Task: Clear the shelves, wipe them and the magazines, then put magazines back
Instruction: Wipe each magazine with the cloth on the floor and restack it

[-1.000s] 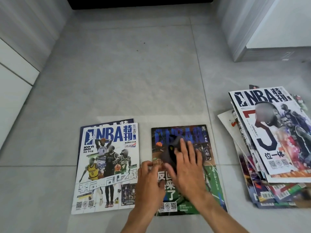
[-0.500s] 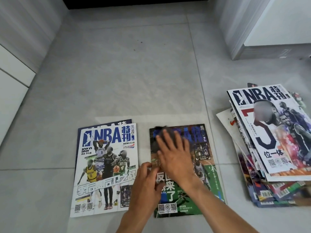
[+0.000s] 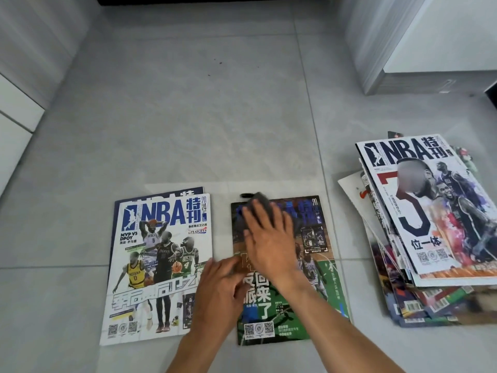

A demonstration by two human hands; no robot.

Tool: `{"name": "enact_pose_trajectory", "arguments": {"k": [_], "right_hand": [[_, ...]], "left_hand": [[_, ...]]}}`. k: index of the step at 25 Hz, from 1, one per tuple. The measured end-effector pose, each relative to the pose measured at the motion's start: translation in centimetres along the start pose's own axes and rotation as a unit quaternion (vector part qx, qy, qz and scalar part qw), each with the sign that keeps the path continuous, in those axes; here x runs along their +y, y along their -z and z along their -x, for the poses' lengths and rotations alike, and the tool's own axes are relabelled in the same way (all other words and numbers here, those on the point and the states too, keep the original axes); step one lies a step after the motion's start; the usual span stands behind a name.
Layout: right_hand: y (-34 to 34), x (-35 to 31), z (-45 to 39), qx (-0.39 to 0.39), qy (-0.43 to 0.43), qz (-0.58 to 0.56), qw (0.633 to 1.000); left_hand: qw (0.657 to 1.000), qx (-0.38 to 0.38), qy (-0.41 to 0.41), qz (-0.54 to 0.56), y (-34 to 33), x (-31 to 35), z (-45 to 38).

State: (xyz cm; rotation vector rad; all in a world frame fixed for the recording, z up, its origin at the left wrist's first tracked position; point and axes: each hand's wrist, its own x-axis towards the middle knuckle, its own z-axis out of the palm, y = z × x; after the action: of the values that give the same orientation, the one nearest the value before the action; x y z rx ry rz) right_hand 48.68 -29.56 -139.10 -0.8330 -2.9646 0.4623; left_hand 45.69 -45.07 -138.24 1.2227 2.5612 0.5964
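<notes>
Whereas it sat mid-cover a second ago, I find the right hand (image 3: 269, 235) at the top edge of the green-covered glossy magazine (image 3: 317, 289), straight fingers pressing a dark grey wiping cloth (image 3: 262, 203) beneath them. The left hand (image 3: 219, 289) pins the cover's near-left edge, fingers loosely bent. A white-covered NBA magazine (image 3: 158, 265) lies beyond its knuckles; a slumped magazine stack (image 3: 435, 238) sits well right.

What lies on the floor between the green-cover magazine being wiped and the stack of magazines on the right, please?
Only bare grey floor tile, seen in the head view, separates the green-cover magazine from the stack of magazines.
</notes>
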Motion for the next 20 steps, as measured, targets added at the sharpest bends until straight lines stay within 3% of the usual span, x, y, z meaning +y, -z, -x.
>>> {"name": "enact_pose_trajectory", "arguments": {"k": [2, 4, 6, 8, 10, 11, 13, 15, 16, 18, 20], "right_hand": [[0.4, 0.6, -0.4, -0.029, 0.121, 0.011, 0.992], [1.1, 4.1, -0.5, -0.034, 0.139, 0.021, 0.990], [1.8, 8.0, 0.1, 0.007, 0.003, 0.019, 1.000], [2.1, 9.1, 1.3, 0.057, -0.146, -0.007, 0.988], [1.1, 6.0, 2.2, 0.072, -0.182, -0.005, 0.981], [0.5, 3.4, 2.6, 0.067, -0.144, -0.004, 0.987], [-0.8, -1.0, 3.6, 0.027, 0.036, 0.013, 0.999], [-0.6, -1.0, 3.0, -0.047, 0.185, 0.030, 0.981], [-0.1, 0.5, 2.0, -0.063, 0.204, 0.029, 0.977], [0.6, 3.9, 0.3, -0.038, 0.110, 0.022, 0.993], [1.4, 6.3, -0.4, 0.038, -0.088, -0.006, 0.995]], "left_hand": [[0.999, 0.001, -0.007, 0.033, 0.3, -0.9, -0.3], [0.999, -0.009, -0.013, 0.045, 0.7, -1.7, -0.5], [0.998, -0.008, -0.016, 0.054, 1.0, -2.0, -0.5], [0.998, 0.015, 0.019, 0.055, 0.9, -2.3, -0.4], [0.995, 0.030, 0.080, 0.042, 0.8, -3.1, -0.2], [0.994, 0.026, 0.097, 0.035, 0.8, -3.7, 0.0], [0.995, 0.009, 0.098, 0.026, 1.0, -4.6, 0.1], [0.995, -0.003, 0.097, 0.036, 1.0, -4.8, 0.1], [0.994, -0.003, 0.100, 0.052, 1.1, -4.8, 0.0], [0.992, -0.006, 0.106, 0.073, 1.0, -4.7, 0.0], [0.994, -0.015, 0.098, 0.047, 0.7, -4.7, 0.0]]}}
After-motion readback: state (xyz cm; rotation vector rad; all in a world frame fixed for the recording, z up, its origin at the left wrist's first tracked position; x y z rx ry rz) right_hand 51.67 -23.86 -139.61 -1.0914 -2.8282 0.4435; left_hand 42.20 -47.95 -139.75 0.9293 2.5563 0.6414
